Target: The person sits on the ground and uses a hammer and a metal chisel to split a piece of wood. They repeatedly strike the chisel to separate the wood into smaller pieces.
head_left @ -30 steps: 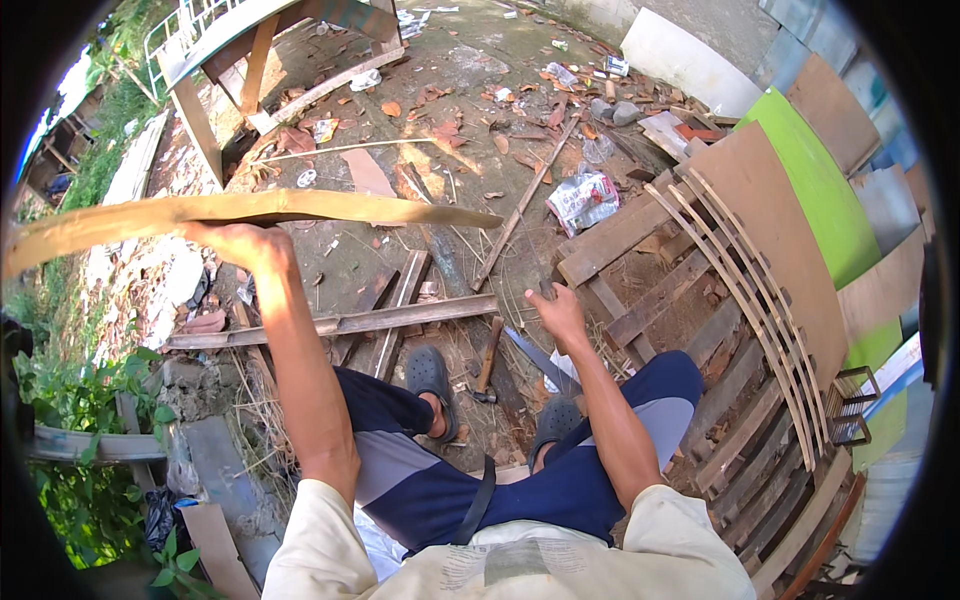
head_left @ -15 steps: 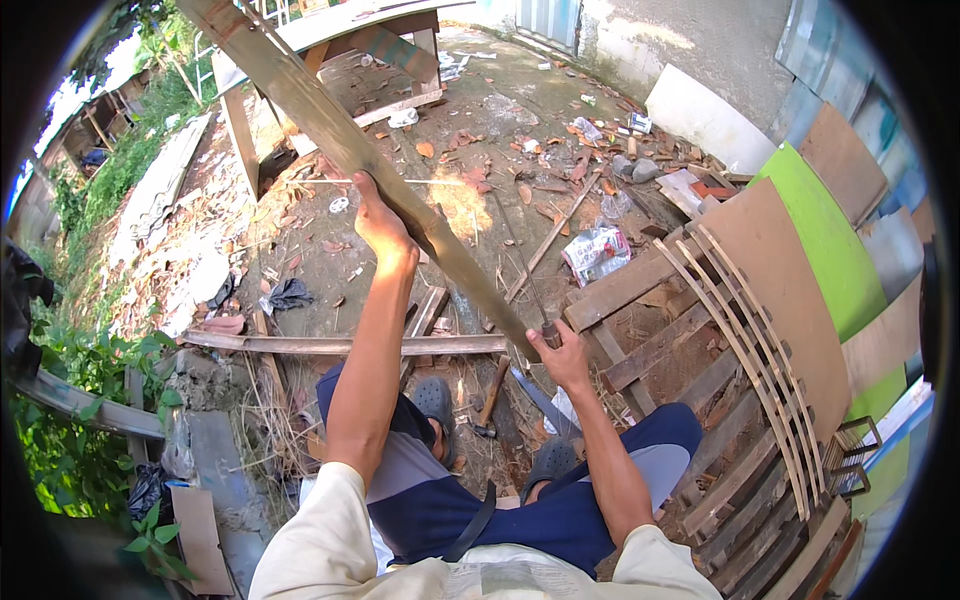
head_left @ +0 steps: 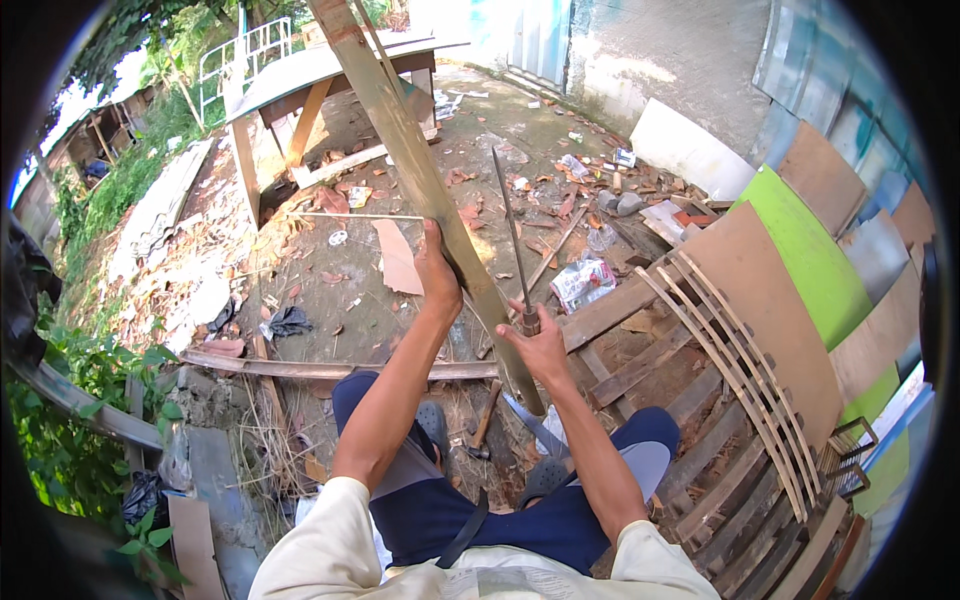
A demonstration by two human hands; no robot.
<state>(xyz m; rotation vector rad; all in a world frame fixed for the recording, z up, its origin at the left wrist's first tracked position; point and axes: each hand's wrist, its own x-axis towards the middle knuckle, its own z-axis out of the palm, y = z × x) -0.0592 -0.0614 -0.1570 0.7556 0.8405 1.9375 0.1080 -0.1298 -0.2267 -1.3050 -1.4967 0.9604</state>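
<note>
A long olive-brown bamboo pole (head_left: 400,130) slants from the top of the view to between my knees. My left hand (head_left: 437,272) is wrapped round its middle. Behind that hand a thin pale stick (head_left: 360,215) runs leftward; whether I hold it cannot be told. My right hand (head_left: 540,345) is closed on the brown handle of a long, narrow-bladed knife (head_left: 514,230), its blade pointing up and away beside the pole. The right thumb lies close to the pole's edge. Whether the lower end touches the ground is unclear.
A hammer (head_left: 485,420) lies between my feet, near a bluish blade-like strip (head_left: 538,425). Slatted wood (head_left: 650,355) and curved pale strips (head_left: 735,370) lie at right, before leaning boards (head_left: 810,260). A wooden table (head_left: 270,90) stands far left. Leaves and litter cover the ground.
The pole has swung steeper, its upper end going right and its lower end coming toward me. Both hands shifted, the left one rightward. The knife now points more upright.
</note>
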